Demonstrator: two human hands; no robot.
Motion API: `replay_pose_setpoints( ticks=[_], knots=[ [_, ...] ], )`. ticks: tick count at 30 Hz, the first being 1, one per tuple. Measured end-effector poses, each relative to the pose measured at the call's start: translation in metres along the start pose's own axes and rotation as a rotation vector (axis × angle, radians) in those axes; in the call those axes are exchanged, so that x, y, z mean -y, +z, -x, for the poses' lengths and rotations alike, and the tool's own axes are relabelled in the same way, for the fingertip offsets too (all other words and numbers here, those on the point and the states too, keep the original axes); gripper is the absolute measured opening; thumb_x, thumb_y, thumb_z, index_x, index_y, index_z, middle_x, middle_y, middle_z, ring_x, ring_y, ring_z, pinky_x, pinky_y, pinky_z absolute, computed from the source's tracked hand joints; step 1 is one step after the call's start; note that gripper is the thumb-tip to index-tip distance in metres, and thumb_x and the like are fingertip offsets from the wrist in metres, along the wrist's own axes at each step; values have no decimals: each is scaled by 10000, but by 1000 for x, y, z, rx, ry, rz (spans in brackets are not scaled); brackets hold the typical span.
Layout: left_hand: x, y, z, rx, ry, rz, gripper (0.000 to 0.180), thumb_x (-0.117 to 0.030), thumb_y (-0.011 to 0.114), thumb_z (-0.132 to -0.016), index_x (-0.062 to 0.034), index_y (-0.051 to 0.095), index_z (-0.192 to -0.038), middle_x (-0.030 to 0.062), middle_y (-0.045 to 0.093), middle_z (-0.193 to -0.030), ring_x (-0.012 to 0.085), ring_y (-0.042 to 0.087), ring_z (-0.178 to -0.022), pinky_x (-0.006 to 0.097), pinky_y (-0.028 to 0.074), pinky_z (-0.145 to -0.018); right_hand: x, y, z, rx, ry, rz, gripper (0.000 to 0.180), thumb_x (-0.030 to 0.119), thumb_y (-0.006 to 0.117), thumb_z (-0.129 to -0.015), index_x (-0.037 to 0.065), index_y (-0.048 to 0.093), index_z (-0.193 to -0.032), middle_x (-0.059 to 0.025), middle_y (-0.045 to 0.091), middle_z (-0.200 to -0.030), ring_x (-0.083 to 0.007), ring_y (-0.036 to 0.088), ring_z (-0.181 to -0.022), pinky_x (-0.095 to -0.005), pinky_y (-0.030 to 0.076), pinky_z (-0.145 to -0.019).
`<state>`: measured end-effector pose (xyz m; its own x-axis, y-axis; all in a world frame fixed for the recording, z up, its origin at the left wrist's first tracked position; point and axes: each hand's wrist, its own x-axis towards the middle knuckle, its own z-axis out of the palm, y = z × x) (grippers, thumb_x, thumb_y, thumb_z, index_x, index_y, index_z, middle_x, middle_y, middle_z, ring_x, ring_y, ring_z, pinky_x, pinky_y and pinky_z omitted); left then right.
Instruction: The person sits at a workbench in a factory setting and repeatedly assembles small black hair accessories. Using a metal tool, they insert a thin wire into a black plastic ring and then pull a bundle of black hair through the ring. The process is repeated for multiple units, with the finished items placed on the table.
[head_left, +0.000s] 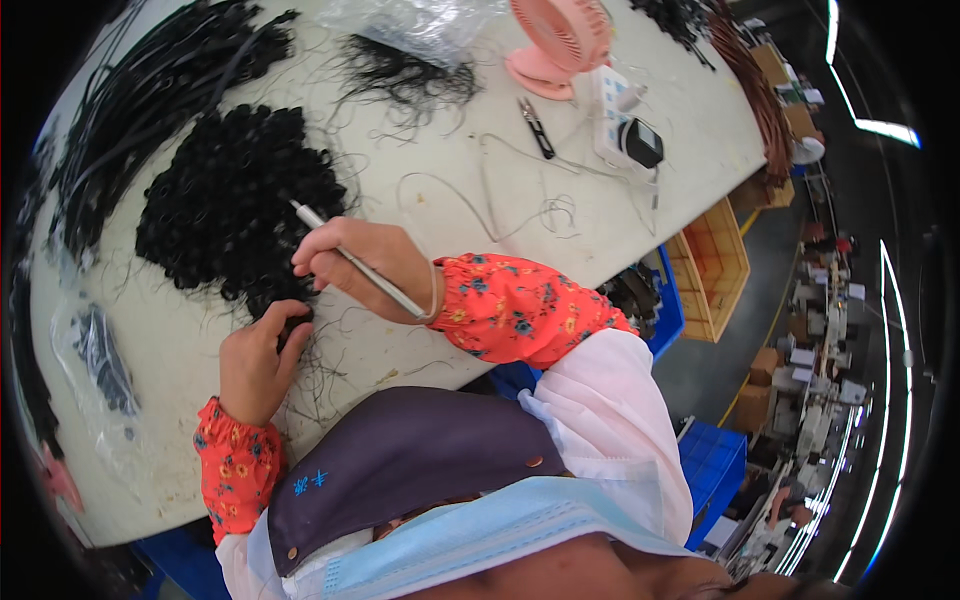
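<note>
One silver tool, one dark pinch, at the edge of the black heap

And we're right at the near side of the heap of black loops, spread on the pale table. Up top, the right hand has its fingers closed round a pen-shaped tool, held like a pencil, the tip pointing away over the heap's right part. Does the tip touch a loop? Can't tell from here! Lower down, the left hand has thumb and forefinger drawn together on a small dark piece, just beside the near edge of the loops; its exact shape is hidden.

So, my read: handwork on one piece, the left steadying, the right ready with the tool. Next move, I'd judge, calls for a firm left pinch and a tip brought down toward that piece, since tip and pinch stand apart. Most of the heap lies beyond the left fingertips. Snips lie farther off, untouched.
</note>
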<state>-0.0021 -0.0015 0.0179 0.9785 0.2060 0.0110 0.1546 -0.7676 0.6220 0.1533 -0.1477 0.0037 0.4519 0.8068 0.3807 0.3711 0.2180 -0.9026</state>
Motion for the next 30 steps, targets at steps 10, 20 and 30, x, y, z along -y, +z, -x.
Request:
replay_pose_setpoints(
  ticks=[10,20,30],
  knots=[
    [4,19,1,-148,46,381,58,-32,617,-886,-27,588,-936,28,558,-686,100,509,-568,232,391,-539,-4,3,2,-84,-175,167,139,168,590,-926,55,591,-1007,-66,632,-899,-171,649,-728,-277,517,-664],
    [-1,26,4,-395,238,211,73,27,628,-865,0,603,-928,67,639,-803,134,570,-660,257,449,-599,-3,6,4,53,-106,-86,244,98,722,-804,54,579,-997,-64,647,-896,-163,665,-774,-277,538,-682],
    [11,24,6,-314,-82,796,148,-130,496,-979,-23,565,-1055,6,527,-691,48,409,-482,188,320,-438,-6,4,0,-90,-156,-7,238,4,657,-770,59,588,-991,-62,644,-876,-158,654,-783,-272,531,-708]
  ],
)
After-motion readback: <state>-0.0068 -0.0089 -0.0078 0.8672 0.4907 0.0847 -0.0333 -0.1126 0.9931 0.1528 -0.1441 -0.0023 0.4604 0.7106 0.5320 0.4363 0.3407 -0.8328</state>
